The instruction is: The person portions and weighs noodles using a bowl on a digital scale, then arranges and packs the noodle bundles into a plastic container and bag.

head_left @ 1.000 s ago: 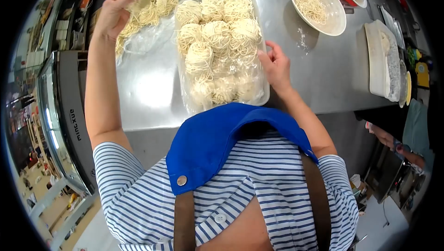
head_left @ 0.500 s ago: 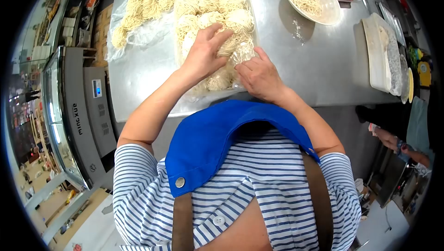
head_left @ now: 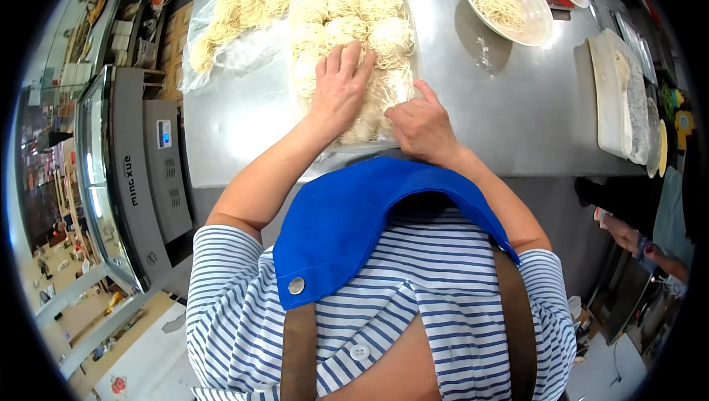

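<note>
Fingers of our left hand [head_left: 340, 94] spread slightly, flat on noodles in one tray [head_left: 414, 32], just below two rows of three nests [head_left: 346, 30]; our right hand [head_left: 423, 126] curls beside them, its hold on the plastic [head_left: 396, 91] unclear; one bowl [head_left: 537, 26] sits farther right.

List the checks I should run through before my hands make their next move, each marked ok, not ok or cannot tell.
1. Tray resting on the metal table: ok.
2. Left hand free of any grip: ok, it lies spread, palm down, over the noodle bundles in the tray.
3. Right hand gripping the clear film: cannot tell, its fingers are curled at the tray's near right side.
4. Near bundles free of film: not ok, it covers some of them.
5. Bundles under the left hand undamaged: cannot tell, hidden.
6. White bowl apart from the tray: ok.
</note>
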`<state>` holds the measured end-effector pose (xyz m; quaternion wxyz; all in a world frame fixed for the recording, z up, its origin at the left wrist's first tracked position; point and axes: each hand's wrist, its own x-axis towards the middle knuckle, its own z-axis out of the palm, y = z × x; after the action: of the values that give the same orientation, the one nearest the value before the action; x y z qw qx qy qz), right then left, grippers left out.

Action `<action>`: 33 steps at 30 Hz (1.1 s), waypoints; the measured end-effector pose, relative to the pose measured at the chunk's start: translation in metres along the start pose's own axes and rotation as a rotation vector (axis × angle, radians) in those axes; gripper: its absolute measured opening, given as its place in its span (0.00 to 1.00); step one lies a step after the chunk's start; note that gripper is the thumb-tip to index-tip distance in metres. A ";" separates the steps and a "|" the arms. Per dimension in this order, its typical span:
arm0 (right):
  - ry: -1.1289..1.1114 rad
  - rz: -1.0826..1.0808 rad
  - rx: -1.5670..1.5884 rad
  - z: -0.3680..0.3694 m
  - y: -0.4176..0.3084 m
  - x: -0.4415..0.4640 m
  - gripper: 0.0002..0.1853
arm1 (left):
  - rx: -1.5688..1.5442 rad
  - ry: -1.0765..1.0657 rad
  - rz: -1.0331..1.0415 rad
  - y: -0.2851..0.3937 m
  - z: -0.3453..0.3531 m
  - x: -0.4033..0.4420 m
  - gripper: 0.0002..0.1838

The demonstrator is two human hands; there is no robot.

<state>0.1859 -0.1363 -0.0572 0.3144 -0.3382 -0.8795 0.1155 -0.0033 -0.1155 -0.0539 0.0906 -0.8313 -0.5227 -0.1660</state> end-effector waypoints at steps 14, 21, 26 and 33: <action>0.005 -0.024 0.021 -0.001 0.000 0.001 0.06 | -0.347 0.021 0.071 -0.025 -0.022 -0.010 0.22; 0.074 -0.067 0.135 -0.009 0.002 0.007 0.11 | -0.424 -0.167 0.050 -0.042 -0.047 0.011 0.23; 0.222 0.180 0.036 -0.016 0.009 0.022 0.19 | -0.457 0.083 -0.450 -0.144 -0.020 0.070 0.21; 0.135 0.552 0.143 0.001 0.017 0.016 0.23 | -0.097 0.013 -0.583 -0.315 0.069 0.118 0.32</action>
<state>0.1850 -0.1128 -0.0576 0.3518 -0.5489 -0.7208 0.2354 -0.2273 0.1434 -0.0817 0.0023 -0.6484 -0.7303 -0.2150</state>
